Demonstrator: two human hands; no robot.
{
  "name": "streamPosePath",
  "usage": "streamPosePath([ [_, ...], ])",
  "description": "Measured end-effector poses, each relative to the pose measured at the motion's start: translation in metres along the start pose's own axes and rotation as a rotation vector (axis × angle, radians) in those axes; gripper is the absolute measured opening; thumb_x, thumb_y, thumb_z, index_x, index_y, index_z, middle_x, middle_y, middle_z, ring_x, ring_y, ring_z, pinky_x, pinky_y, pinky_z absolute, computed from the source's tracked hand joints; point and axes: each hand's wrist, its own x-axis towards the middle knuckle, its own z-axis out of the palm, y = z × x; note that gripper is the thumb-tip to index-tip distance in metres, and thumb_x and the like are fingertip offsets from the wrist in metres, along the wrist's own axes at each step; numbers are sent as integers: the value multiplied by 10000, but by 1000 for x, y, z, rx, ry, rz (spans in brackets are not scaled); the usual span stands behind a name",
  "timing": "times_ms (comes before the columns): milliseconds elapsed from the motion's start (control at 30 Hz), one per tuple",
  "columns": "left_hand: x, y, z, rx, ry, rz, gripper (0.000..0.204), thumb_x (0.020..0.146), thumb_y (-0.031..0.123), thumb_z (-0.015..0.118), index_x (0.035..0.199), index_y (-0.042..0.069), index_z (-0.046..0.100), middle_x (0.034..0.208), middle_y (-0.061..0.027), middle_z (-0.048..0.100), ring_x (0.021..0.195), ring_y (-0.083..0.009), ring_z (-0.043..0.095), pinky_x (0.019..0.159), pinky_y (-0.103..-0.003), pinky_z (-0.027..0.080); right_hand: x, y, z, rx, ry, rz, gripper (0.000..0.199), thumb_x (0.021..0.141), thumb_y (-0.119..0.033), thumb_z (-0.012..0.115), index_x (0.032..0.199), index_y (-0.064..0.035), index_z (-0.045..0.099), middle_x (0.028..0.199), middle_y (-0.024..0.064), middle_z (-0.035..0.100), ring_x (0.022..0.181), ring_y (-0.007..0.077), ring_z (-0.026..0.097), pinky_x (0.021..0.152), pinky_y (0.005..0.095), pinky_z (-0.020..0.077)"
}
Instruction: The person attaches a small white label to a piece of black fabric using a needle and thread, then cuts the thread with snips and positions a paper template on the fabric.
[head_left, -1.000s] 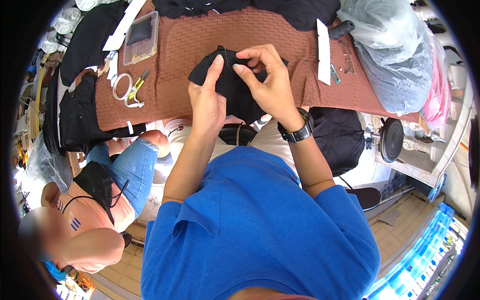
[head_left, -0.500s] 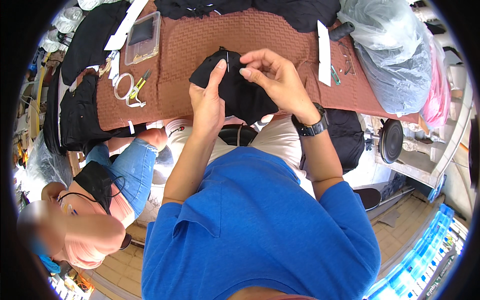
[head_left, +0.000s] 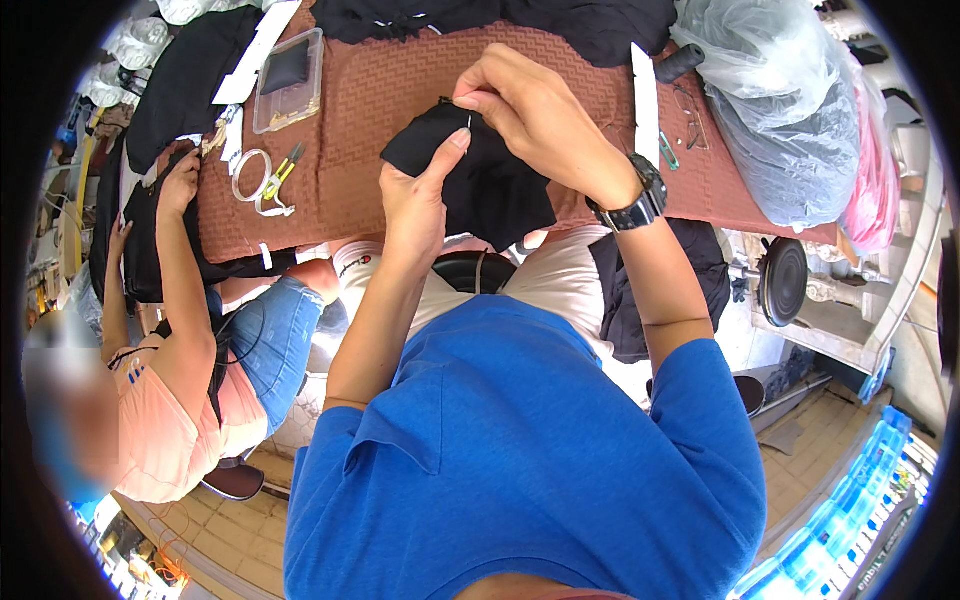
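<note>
A piece of black cloth (head_left: 495, 195) is gripped near the table's front edge by my left hand (head_left: 415, 205), thumb on top and fingers hidden underneath. A thin, pale, needle-like piece (head_left: 469, 120) stands along the cloth beside the left thumb tip. My right hand (head_left: 540, 120), with a black watch on its wrist, reaches over the cloth's upper edge. Its thumb and index finger are pinched together just by the tip of the needle-like piece; what they hold is too small to make out.
On the brown tablecloth (head_left: 375, 75) lie yellow snips (head_left: 280, 180), a roll of clear tape (head_left: 250, 175), a plastic box (head_left: 290, 112) and a black thread spool (head_left: 680, 64). Plastic bags (head_left: 775, 110) stand at right. A co-worker (head_left: 185, 370) sits at left, hands on black garments.
My right hand has moved up and left, its fingers closing to a pinch at the cloth's top edge. The co-worker at left has turned and reached forward to the black garments.
</note>
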Motion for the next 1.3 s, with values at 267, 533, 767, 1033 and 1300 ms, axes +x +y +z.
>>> streamPosePath([
  [267,1,3,-11,63,15,56,180,914,62,757,1080,1,725,998,-33,722,911,-96,651,846,-248,513,-7,10,-6,-79,-48,75,66,918,-64,641,944,-7,620,918,164,601,860,392,608,749,448,495],
  [533,-1,3,6,110,47,114,80,923,51,744,990,11,728,937,-21,710,855,-88,641,803,-238,510,5,14,5,-198,18,-84,58,899,-77,643,918,-24,629,905,144,614,898,367,614,764,461,502],
  [767,8,3,-16,-33,36,49,68,933,69,741,985,28,727,970,-42,724,906,-110,666,812,-249,524,-23,-15,3,-124,-2,150,67,903,-82,652,908,-18,635,897,147,626,909,369,627,772,462,502],
  [1033,4,13,8,-111,75,23,73,934,82,736,968,18,723,956,-53,728,875,-116,668,789,-257,521,-43,-32,34,-34,136,247,60,889,-62,679,909,-27,634,859,125,589,820,338,607,695,447,494],
  [1300,2,9,4,-70,23,30,61,910,21,715,970,20,728,936,-39,726,861,-103,653,790,-256,497,-41,-30,34,-108,222,165,180,798,-81,766,908,-50,627,840,81,573,806,291,611,678,412,495],
])
